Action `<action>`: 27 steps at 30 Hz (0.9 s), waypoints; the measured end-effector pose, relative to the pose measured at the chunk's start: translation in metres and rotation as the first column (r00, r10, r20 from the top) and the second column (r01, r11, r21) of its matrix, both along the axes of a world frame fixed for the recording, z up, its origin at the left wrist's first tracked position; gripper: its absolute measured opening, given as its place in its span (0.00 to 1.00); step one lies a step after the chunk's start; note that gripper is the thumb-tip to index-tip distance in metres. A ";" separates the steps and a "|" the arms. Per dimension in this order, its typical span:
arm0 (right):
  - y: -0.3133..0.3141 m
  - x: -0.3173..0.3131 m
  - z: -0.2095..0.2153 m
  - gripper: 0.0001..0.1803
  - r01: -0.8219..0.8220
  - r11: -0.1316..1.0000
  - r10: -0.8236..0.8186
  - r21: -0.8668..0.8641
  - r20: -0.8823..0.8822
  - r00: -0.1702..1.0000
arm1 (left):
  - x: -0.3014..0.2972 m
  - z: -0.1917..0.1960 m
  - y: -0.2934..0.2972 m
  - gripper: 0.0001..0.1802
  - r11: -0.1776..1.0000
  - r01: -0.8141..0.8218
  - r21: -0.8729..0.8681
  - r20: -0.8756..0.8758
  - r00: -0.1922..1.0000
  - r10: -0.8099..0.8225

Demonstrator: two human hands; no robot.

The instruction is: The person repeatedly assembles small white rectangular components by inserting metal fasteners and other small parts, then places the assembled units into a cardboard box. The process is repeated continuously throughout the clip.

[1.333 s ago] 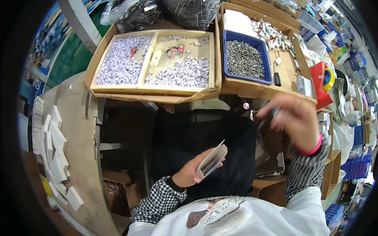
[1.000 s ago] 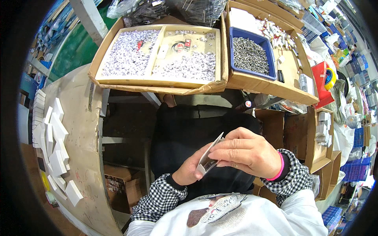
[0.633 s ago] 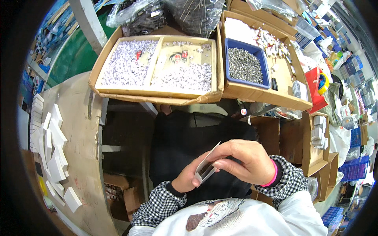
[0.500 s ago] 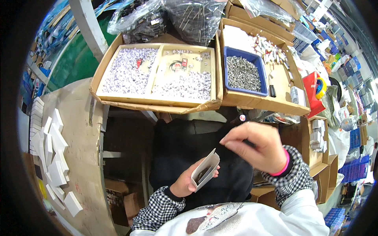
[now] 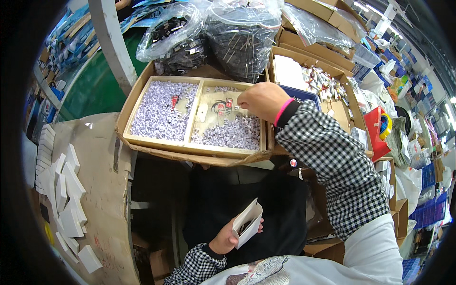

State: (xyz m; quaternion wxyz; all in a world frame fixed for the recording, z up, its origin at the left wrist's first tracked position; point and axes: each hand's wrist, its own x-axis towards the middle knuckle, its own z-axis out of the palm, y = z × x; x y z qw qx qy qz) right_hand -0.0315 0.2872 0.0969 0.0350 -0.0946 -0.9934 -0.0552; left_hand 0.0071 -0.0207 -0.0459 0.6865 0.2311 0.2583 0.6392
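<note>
- Under the right hand (image 5: 262, 99) lies a shallow cardboard tray (image 5: 124, 124) split into two compartments; the hand reaches into the right one, fingertips pinched together and pointing down at its far edge, though what they pinch is too small to tell.
- Left of that hand, the left compartment is almost filled with a thick layer of small pale-lilac pieces (image 5: 159, 116); the right compartment holds a thinner drift of the same pieces (image 5: 230, 135) on the near side of the hand, with bare brown board showing beside the fingers.
- Close to the person's body, well apart from the right hand, the left hand (image 5: 223, 241) grips a small white box (image 5: 247, 222) from below, thumb and fingers wrapped round its lower part; the box is tilted, its top open, with something dark inside.
- Beyond the right hand stand clear plastic bags (image 5: 237, 35) bulging with dark small parts, crinkled and shiny.
- Right of the right hand, partly hidden by the wrist, sits a blue bin (image 5: 304, 93) inside another cardboard carton (image 5: 344, 80).
- Far to the left of the left hand, flat white boxes (image 5: 64, 190) lie in overlapping rows on a brown tabletop (image 5: 107, 199).
- Both forearms wear a black-and-white checked sleeve (image 5: 342, 166); the right arm stretches forward, nearly straight.
</note>
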 end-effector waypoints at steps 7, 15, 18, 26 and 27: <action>0.005 -0.028 -0.004 0.10 -0.016 0.999 0.025 -0.051 0.172 0.985 | -0.009 -0.010 -0.003 0.64 0.999 -0.037 0.017 0.008 0.999 0.037; 0.007 -0.054 0.020 0.09 -0.228 0.934 0.211 -0.274 -0.090 0.973 | -0.022 -0.016 -0.003 0.63 0.998 -0.048 0.031 0.028 0.999 0.047; -0.002 -0.077 0.021 0.09 -0.425 0.856 0.374 -0.293 -0.214 0.902 | -0.024 -0.016 -0.005 0.64 0.998 -0.052 0.017 0.028 0.998 0.052; -0.035 -0.139 -0.006 0.09 -0.324 0.936 0.317 -0.133 -0.077 0.945 | -0.032 -0.021 -0.010 0.61 0.995 -0.093 0.042 0.053 0.994 0.091; -0.037 -0.143 -0.009 0.08 -0.319 0.944 0.317 -0.087 -0.036 0.948 | -0.032 -0.021 -0.012 0.61 0.993 -0.105 0.047 0.052 0.993 0.103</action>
